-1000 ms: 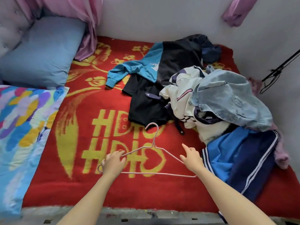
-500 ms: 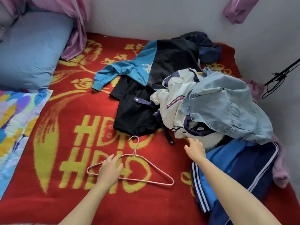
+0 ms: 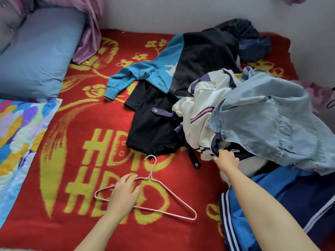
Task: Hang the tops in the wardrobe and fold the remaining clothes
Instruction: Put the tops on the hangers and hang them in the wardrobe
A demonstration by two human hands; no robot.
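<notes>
A pink wire hanger (image 3: 170,210) lies flat on the red blanket (image 3: 76,187). My left hand (image 3: 124,193) rests on its left part, fingers curled over the wire. My right hand (image 3: 227,158) reaches into the clothes pile and grips the dark collar of the cream jacket with purple trim (image 3: 201,113). A light denim shirt (image 3: 268,122) lies on top of that jacket. A teal and black top (image 3: 174,69) and a black garment (image 3: 154,129) lie behind. Blue track pants with white stripes (image 3: 290,205) sit at the right.
A blue pillow (image 3: 36,57) and a multicoloured quilt (image 3: 20,134) lie at the left. Pink curtain fabric (image 3: 90,31) hangs at the back left. A grey wall (image 3: 181,11) runs behind the bed. A dark blue garment (image 3: 248,40) is bunched at the back.
My right hand has let go of the hanger and moved forward to the cream jacket's collar. My left hand stays on the hanger, which has shifted slightly left.
</notes>
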